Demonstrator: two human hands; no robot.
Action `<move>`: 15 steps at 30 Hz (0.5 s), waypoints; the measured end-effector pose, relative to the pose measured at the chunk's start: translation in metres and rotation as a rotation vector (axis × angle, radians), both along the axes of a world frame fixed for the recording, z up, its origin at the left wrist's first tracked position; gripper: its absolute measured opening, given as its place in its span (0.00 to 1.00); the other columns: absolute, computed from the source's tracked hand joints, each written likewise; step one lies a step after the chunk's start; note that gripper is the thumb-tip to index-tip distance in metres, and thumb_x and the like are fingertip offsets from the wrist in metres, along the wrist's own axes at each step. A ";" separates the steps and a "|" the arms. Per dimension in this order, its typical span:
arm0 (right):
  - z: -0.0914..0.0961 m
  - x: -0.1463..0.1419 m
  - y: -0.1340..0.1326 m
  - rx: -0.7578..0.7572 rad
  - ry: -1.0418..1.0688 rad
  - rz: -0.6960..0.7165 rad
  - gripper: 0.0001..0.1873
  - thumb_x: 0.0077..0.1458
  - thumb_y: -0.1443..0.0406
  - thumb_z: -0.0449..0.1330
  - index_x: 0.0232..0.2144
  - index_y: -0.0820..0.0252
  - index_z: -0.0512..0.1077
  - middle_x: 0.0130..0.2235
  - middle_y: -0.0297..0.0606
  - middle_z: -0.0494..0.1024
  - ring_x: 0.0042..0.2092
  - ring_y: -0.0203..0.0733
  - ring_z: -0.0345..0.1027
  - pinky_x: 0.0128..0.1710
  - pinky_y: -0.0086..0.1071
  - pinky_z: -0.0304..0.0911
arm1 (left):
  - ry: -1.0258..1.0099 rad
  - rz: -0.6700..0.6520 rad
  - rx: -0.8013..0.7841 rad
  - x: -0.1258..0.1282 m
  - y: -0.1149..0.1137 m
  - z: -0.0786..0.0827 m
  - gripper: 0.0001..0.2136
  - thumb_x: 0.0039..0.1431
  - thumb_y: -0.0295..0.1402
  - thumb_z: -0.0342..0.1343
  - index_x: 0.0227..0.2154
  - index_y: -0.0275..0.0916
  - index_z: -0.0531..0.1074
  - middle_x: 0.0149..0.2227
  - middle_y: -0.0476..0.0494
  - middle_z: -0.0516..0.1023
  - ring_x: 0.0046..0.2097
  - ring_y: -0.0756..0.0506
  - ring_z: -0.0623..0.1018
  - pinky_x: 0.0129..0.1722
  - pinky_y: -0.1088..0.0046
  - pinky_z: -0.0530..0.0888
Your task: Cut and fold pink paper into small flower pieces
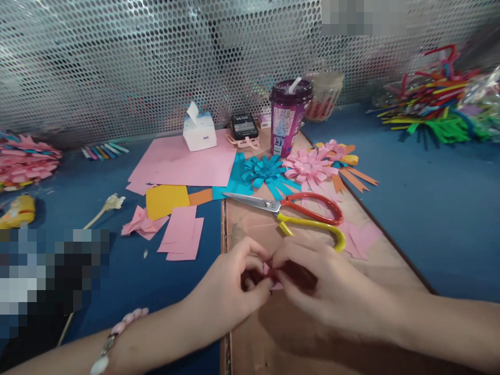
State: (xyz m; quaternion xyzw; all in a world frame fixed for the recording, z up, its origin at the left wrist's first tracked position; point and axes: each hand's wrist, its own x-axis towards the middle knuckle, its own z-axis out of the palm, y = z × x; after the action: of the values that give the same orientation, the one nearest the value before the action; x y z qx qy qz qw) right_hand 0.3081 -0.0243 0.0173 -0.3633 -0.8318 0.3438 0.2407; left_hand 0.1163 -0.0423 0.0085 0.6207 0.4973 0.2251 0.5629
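Note:
My left hand and my right hand meet fingertip to fingertip over the brown board. Between them they pinch a small piece of pink paper, mostly hidden by the fingers. Just beyond lie open scissors with one red and one yellow handle. Behind the blades are a blue paper flower and a pink paper flower. Cut pink paper pieces lie to the left of my hands, near a yellow paper piece.
A purple lidded cup, a phone and a tissue pack stand at the back before a perforated metal panel. Pipe cleaners are heaped at far right. A yellow glue gun lies at left.

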 end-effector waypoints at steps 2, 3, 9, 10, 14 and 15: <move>-0.002 -0.001 -0.001 0.018 -0.008 -0.015 0.05 0.49 0.74 0.57 0.28 0.61 0.70 0.30 0.36 0.74 0.30 0.34 0.65 0.29 0.27 0.61 | 0.002 0.000 0.006 0.000 0.000 0.000 0.09 0.54 0.31 0.56 0.38 0.39 0.65 0.35 0.47 0.76 0.31 0.50 0.75 0.29 0.75 0.68; -0.004 -0.001 -0.001 0.035 -0.010 -0.024 0.05 0.49 0.74 0.57 0.28 0.61 0.70 0.29 0.36 0.73 0.29 0.34 0.65 0.28 0.27 0.60 | 0.000 0.005 0.006 0.000 0.000 0.000 0.09 0.54 0.31 0.56 0.38 0.39 0.65 0.35 0.47 0.76 0.32 0.50 0.75 0.30 0.75 0.68; -0.015 -0.003 -0.006 0.310 -0.039 -0.054 0.09 0.54 0.75 0.52 0.25 0.62 0.69 0.26 0.36 0.72 0.26 0.34 0.64 0.24 0.27 0.57 | -0.039 0.042 -0.039 0.000 0.002 0.002 0.09 0.56 0.30 0.55 0.39 0.39 0.65 0.33 0.48 0.76 0.31 0.50 0.75 0.30 0.75 0.68; -0.014 -0.003 -0.006 0.344 -0.032 -0.048 0.10 0.56 0.74 0.51 0.26 0.62 0.69 0.26 0.37 0.72 0.27 0.34 0.64 0.25 0.27 0.58 | -0.051 0.053 -0.055 0.000 0.003 0.003 0.08 0.56 0.31 0.55 0.38 0.39 0.65 0.32 0.49 0.75 0.31 0.51 0.75 0.30 0.75 0.68; -0.005 -0.001 -0.003 0.110 0.043 -0.082 0.11 0.59 0.68 0.53 0.26 0.62 0.69 0.26 0.36 0.73 0.27 0.34 0.66 0.26 0.27 0.62 | -0.120 0.094 -0.131 0.001 0.005 0.006 0.06 0.56 0.31 0.56 0.34 0.39 0.64 0.31 0.49 0.76 0.33 0.49 0.76 0.33 0.74 0.70; -0.001 0.000 -0.001 -0.043 0.068 -0.093 0.12 0.60 0.66 0.52 0.25 0.61 0.69 0.25 0.35 0.72 0.25 0.33 0.65 0.24 0.26 0.61 | -0.142 0.101 -0.142 0.002 0.005 0.007 0.06 0.56 0.32 0.56 0.33 0.39 0.65 0.31 0.49 0.76 0.34 0.49 0.76 0.34 0.74 0.70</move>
State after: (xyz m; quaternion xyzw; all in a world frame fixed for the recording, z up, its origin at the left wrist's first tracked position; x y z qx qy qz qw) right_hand 0.3076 -0.0252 0.0161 -0.3949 -0.7978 0.3619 0.2768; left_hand 0.1179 -0.0368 0.0155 0.5360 0.5014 0.2607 0.6272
